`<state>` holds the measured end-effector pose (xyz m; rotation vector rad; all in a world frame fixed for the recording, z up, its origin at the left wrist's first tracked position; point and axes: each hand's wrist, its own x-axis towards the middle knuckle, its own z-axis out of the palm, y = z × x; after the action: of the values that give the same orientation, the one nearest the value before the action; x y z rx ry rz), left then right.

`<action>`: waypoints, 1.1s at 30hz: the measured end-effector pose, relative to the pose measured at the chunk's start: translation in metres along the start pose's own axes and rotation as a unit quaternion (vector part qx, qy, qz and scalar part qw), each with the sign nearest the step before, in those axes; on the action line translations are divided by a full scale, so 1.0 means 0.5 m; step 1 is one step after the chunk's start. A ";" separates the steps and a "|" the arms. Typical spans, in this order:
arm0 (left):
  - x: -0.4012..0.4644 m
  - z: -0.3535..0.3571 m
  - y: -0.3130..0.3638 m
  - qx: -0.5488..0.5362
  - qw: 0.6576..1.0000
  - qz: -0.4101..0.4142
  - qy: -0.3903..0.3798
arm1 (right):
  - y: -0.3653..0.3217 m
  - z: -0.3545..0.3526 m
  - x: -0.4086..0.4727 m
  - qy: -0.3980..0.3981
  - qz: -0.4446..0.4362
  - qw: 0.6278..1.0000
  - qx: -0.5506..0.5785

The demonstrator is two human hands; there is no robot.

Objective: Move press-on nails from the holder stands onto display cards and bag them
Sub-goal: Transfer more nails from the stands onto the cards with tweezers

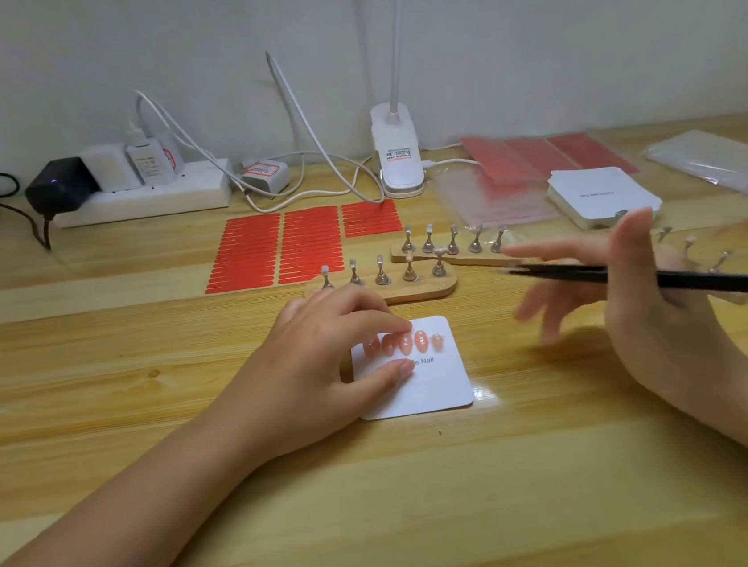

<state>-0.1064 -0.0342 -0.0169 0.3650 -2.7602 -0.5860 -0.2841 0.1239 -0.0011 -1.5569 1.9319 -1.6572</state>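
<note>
Wooden desk (432,486) under lamp light, white wall behind. Left hand (327,377) resting on display card (425,384), fingertips (402,326) pressing row of five peach press-on nails (404,342), thumb pinning card near printed text. Right hand (635,300) raised beside, blurred, fingers spread, black tweezers (641,273) tucked across palm, grip itself hard to read. Just beyond, two wooden holder stands (410,290), pegs bare. Further out, red adhesive strips (275,248), stack of blank cards (602,196), clear bags (717,162), power strip (143,197), clip lamp (397,154).

Likely risks: uneven pressure tilting a nail off line; loosely carried tweezers slipping onto card; card sliding on glossy wood once thumb lifts.
</note>
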 end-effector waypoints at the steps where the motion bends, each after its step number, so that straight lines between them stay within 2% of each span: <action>1: 0.000 0.000 0.000 0.000 1.000 0.000 0.000 | -0.004 0.002 0.003 0.006 -0.002 1.000 -0.001; 3: 0.001 0.000 -0.001 -0.003 1.000 -0.001 0.001 | -0.006 0.012 0.008 0.000 -0.007 1.000 0.005; 8: 0.002 0.000 -0.002 0.000 1.000 -0.003 -0.001 | 0.012 0.046 0.018 -0.122 -0.021 0.991 -0.050; 10: 0.002 0.001 -0.003 -0.003 1.000 -0.002 0.002 | 0.016 0.058 0.025 -0.144 -0.017 0.988 -0.061; 16: 0.002 0.001 -0.005 -0.013 1.000 -0.002 0.006 | 0.032 0.063 0.030 -0.153 -0.013 0.988 -0.024; 23: 0.002 0.001 -0.006 -0.014 1.000 -0.001 0.007 | 0.033 0.066 0.028 -0.165 -0.034 0.985 -0.039; 33: 0.005 0.002 -0.005 -0.023 1.000 -0.012 0.014 | 0.030 0.064 0.029 -0.179 0.012 0.984 0.004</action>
<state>-0.1087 -0.0369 -0.0185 0.3939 -2.7148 -0.6431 -0.2778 0.0906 -0.0182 -1.6819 1.7455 -1.2661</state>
